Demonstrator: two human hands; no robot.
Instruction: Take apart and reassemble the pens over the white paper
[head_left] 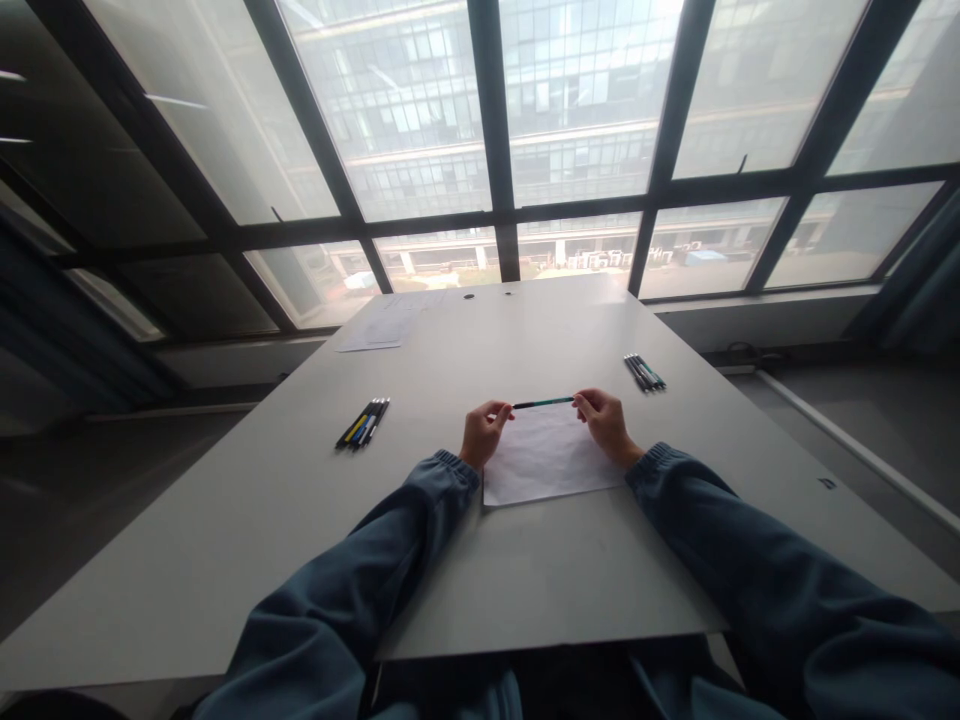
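Observation:
A slim black and teal pen (544,403) is held level between my two hands, above the far edge of a white sheet of paper (551,460). My left hand (486,432) pinches its dark left end between thumb and fingers. At the teal right end, my right hand (604,422) has a like pinch. The paper lies flat on the table, its right part partly covered by my right hand and wrist. Whether the pen has a cap cannot be made out.
On the white table (300,520), a row of several pens (363,424) lies to the left, and another pen group (645,373) lies to the right. More paper sheets (382,322) rest at the far left. Large windows (577,100) stand beyond the table's far end.

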